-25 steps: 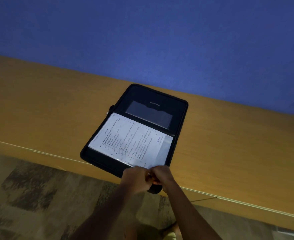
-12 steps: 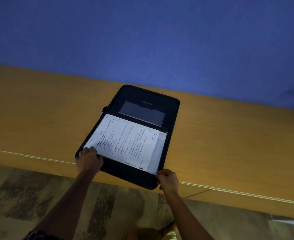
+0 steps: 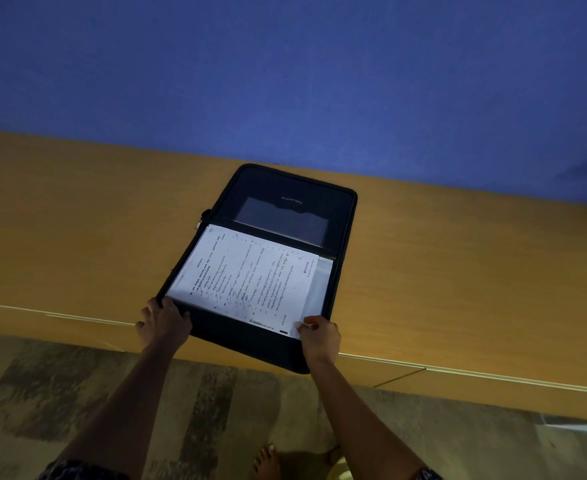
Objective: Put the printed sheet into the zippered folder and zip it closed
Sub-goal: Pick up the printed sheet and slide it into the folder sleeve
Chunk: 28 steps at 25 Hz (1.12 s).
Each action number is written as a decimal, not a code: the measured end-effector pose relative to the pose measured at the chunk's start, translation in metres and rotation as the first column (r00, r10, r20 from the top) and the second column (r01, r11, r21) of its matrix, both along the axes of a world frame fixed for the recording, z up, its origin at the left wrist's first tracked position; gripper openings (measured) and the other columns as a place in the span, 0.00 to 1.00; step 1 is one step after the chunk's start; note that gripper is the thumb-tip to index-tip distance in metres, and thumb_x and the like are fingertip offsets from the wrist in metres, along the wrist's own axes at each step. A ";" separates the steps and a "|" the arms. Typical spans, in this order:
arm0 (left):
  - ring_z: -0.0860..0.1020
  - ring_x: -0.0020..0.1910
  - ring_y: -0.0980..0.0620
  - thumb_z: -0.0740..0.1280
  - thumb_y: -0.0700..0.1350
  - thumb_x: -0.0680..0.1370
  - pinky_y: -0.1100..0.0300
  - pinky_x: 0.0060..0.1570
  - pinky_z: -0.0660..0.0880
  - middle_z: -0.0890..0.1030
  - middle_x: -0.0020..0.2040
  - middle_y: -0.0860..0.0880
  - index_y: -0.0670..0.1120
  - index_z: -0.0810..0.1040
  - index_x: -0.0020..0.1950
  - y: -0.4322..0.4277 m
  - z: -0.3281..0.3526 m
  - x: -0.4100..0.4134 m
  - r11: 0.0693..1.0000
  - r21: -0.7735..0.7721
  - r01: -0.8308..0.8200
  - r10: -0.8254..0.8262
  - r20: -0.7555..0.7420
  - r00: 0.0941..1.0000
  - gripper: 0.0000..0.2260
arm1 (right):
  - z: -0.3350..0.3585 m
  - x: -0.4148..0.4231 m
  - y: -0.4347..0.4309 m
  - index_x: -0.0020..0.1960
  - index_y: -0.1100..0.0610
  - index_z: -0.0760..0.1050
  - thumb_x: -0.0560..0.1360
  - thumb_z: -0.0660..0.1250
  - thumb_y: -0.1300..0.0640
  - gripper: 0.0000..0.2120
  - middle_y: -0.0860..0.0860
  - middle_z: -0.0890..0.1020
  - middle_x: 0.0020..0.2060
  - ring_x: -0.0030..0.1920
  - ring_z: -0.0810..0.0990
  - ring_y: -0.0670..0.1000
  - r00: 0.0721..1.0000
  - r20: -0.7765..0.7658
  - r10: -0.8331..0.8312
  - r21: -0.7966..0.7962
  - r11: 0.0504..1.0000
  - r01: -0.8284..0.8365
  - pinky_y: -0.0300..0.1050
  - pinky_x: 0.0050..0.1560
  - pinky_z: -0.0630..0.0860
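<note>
A black zippered folder (image 3: 344,237) lies open on the wooden counter (image 3: 458,271), its near half hanging over the front edge. The printed sheet (image 3: 250,275) rests flat in a clear sleeve on the near half. My left hand (image 3: 163,322) grips the folder's near left corner, fingers curled over its rim. My right hand (image 3: 319,336) holds the near right corner, thumb and fingertips on the sheet's corner. The far half shows a dark inner pocket (image 3: 285,220). A zip pull (image 3: 202,218) sticks out at the left of the spine.
A blue wall (image 3: 285,81) rises right behind the counter. Below the counter's front edge is a patterned floor (image 3: 60,393), with my bare foot (image 3: 267,462) showing at the bottom.
A second ago both hands were together at the folder's near right corner. The left hand has moved to the near left corner; both now hold the near edge.
</note>
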<state>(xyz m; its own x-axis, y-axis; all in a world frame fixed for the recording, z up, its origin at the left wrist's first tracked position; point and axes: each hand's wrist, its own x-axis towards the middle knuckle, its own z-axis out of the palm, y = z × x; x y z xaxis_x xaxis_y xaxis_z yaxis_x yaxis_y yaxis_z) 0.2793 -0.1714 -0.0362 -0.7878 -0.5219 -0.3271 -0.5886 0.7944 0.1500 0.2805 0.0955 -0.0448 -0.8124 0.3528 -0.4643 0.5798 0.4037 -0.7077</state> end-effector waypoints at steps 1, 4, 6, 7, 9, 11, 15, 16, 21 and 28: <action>0.63 0.70 0.36 0.62 0.51 0.80 0.43 0.65 0.66 0.63 0.71 0.36 0.38 0.63 0.71 0.000 0.000 0.000 1.000 0.000 0.001 -0.001 0.006 1.000 0.25 | 0.000 -0.001 -0.002 0.57 0.59 0.80 0.73 0.71 0.56 0.14 0.58 0.80 0.56 0.58 0.76 0.58 1.000 0.004 -0.004 0.010 1.000 0.004 0.52 0.60 0.76; 0.63 0.70 0.36 0.61 0.51 0.80 0.42 0.65 0.65 0.62 0.71 0.36 0.38 0.63 0.72 -0.001 -0.001 0.000 1.000 -0.005 0.004 -0.004 0.020 1.000 0.25 | -0.005 -0.006 -0.004 0.55 0.59 0.81 0.74 0.71 0.55 0.12 0.57 0.82 0.54 0.58 0.76 0.58 1.000 0.029 -0.001 0.048 0.999 0.000 0.50 0.59 0.76; 0.62 0.70 0.35 0.61 0.51 0.80 0.42 0.65 0.65 0.62 0.72 0.36 0.38 0.63 0.72 -0.002 -0.001 0.000 1.000 -0.011 0.009 -0.008 0.027 1.000 0.25 | -0.005 -0.008 -0.005 0.52 0.60 0.82 0.74 0.71 0.56 0.10 0.57 0.82 0.52 0.57 0.76 0.58 0.999 0.034 -0.009 0.054 0.999 0.007 0.49 0.57 0.76; 0.62 0.70 0.35 0.61 0.51 0.80 0.42 0.65 0.65 0.62 0.72 0.36 0.38 0.63 0.72 -0.002 -0.001 0.000 1.000 -0.013 0.005 -0.005 0.031 1.000 0.25 | -0.004 -0.009 -0.005 0.50 0.60 0.82 0.73 0.71 0.56 0.08 0.56 0.83 0.50 0.56 0.77 0.58 0.999 0.023 -0.027 0.032 0.999 0.026 0.49 0.55 0.76; 0.62 0.70 0.36 0.61 0.51 0.80 0.42 0.65 0.65 0.62 0.72 0.36 0.39 0.63 0.72 -0.001 -0.002 -0.001 1.000 -0.018 0.001 -0.001 0.034 0.999 0.24 | -0.002 -0.008 -0.005 0.47 0.60 0.81 0.73 0.71 0.57 0.06 0.55 0.83 0.45 0.52 0.78 0.56 0.997 -0.021 -0.074 -0.033 0.997 0.073 0.43 0.47 0.76; 0.62 0.70 0.36 0.60 0.51 0.80 0.42 0.65 0.66 0.62 0.71 0.36 0.39 0.63 0.72 0.000 -0.003 -0.002 1.000 -0.022 0.005 -0.005 0.038 0.999 0.24 | 0.002 -0.006 -0.003 0.45 0.60 0.81 0.72 0.72 0.58 0.06 0.53 0.82 0.41 0.45 0.79 0.53 0.991 -0.071 -0.113 -0.093 0.990 0.106 0.37 0.39 0.71; 0.63 0.70 0.36 0.60 0.50 0.80 0.41 0.64 0.66 0.63 0.71 0.37 0.39 0.64 0.71 0.001 -0.006 -0.002 0.999 -0.035 -0.005 0.006 0.027 1.000 0.24 | 0.006 -0.006 0.003 0.44 0.60 0.81 0.70 0.74 0.59 0.06 0.52 0.82 0.39 0.41 0.79 0.51 0.979 -0.090 -0.183 -0.193 0.968 0.163 0.40 0.42 0.74; 0.63 0.69 0.37 0.60 0.50 0.80 0.41 0.64 0.66 0.63 0.71 0.37 0.39 0.64 0.71 0.001 -0.007 -0.001 0.999 -0.037 -0.006 0.007 0.026 1.000 0.24 | 0.007 -0.007 0.003 0.45 0.60 0.81 0.70 0.74 0.59 0.06 0.53 0.83 0.40 0.41 0.78 0.51 0.979 -0.090 -0.182 -0.185 0.969 0.163 0.40 0.42 0.74; 0.63 0.70 0.37 0.61 0.50 0.80 0.41 0.64 0.66 0.63 0.72 0.37 0.39 0.63 0.72 0.001 -0.008 -0.002 0.999 -0.034 -0.005 0.006 0.030 1.000 0.24 | 0.007 -0.008 0.001 0.53 0.56 0.82 0.72 0.73 0.58 0.10 0.52 0.84 0.43 0.43 0.80 0.50 0.980 -0.126 -0.157 -0.242 0.962 0.123 0.37 0.39 0.73; 0.63 0.70 0.37 0.60 0.50 0.80 0.41 0.64 0.66 0.63 0.71 0.37 0.40 0.63 0.72 0.000 -0.009 -0.001 0.999 -0.040 0.002 -0.001 0.022 1.000 0.24 | 0.009 -0.004 0.008 0.44 0.56 0.84 0.70 0.75 0.56 0.04 0.47 0.84 0.39 0.42 0.79 0.44 0.936 -0.173 -0.305 -0.369 0.902 0.226 0.37 0.40 0.73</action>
<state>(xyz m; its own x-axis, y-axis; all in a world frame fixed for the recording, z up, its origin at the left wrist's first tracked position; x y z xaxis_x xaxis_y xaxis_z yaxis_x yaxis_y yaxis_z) 0.2787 -0.1714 -0.0456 -0.7815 -0.5336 -0.3234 -0.5901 0.8005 0.1050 0.2764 0.1032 -0.0355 -0.8056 0.4242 -0.4136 0.4441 -0.0297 -0.8955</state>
